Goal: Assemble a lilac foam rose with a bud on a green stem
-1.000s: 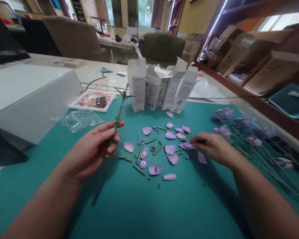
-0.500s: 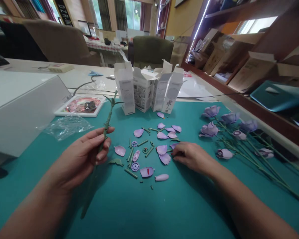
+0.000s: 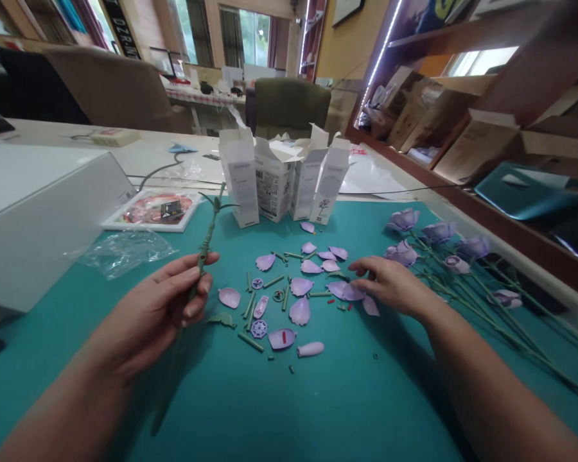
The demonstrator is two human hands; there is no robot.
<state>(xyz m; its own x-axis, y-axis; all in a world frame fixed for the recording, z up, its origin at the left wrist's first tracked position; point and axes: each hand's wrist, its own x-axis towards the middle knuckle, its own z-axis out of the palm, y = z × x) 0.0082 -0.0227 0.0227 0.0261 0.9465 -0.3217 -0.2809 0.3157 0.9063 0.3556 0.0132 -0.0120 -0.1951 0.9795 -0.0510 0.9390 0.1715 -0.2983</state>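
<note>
My left hand (image 3: 166, 305) is closed around a green toy flower stem (image 3: 207, 240), holding it tilted above the mat with its leafy end up. My right hand (image 3: 392, 282) hovers at the right side of the loose parts, fingers parted, nothing visible between them. Just beside its fingertips lie purple petals (image 3: 340, 290) and a dark green leaf piece (image 3: 336, 274). More petals (image 3: 300, 310), short green tubes (image 3: 251, 342), a spoked purple disc (image 3: 259, 329) and a boat-shaped purple piece (image 3: 282, 340) are spread between my hands.
Assembled purple flowers (image 3: 401, 253) lie on the right of the green mat (image 3: 289, 417). White opened boxes (image 3: 274, 186) stand behind the parts. To the left are crumpled clear plastic (image 3: 130, 251), a white-framed picture (image 3: 151, 210) and a large white box (image 3: 43, 218).
My right hand moved left over the petals, then drew back right with its fingers apart. Two petals near it shifted left, and a green tube was turned. My left hand keeps the stem.
</note>
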